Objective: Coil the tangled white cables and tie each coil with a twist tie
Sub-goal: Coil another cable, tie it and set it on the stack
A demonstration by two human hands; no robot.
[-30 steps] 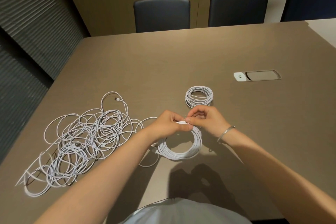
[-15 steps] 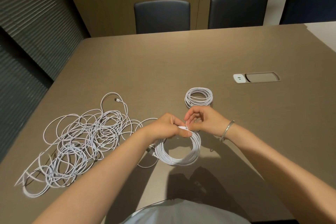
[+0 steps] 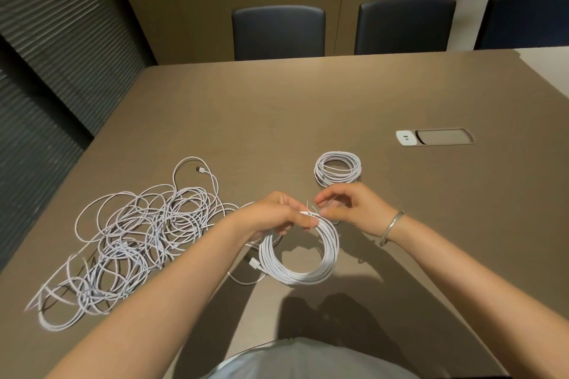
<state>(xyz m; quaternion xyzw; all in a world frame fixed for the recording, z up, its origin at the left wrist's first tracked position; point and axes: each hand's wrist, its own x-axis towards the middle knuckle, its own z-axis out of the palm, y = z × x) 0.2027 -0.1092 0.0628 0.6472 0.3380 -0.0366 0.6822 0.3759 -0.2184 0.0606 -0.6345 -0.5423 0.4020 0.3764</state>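
Observation:
My left hand (image 3: 278, 215) grips the top of a white cable coil (image 3: 300, 258), which hangs above the brown table (image 3: 308, 108). A thin twist tie (image 3: 308, 208) sticks up from the coil beside the left fingers. My right hand (image 3: 351, 208) hovers just right of it with curled fingers at the tie's ends; whether it pinches the tie is unclear. A second, smaller white coil (image 3: 337, 168) lies flat on the table just beyond my hands. A large tangle of white cables (image 3: 129, 237) spreads over the table's left side.
A power socket panel (image 3: 434, 137) is set into the table at the right. Three dark chairs (image 3: 278, 32) stand along the far edge. A slatted dark wall runs along the left.
The right hand has drawn slightly back from the left, its fingers loosening near the tie. The coil stays held in the left hand and is lifted a little higher.

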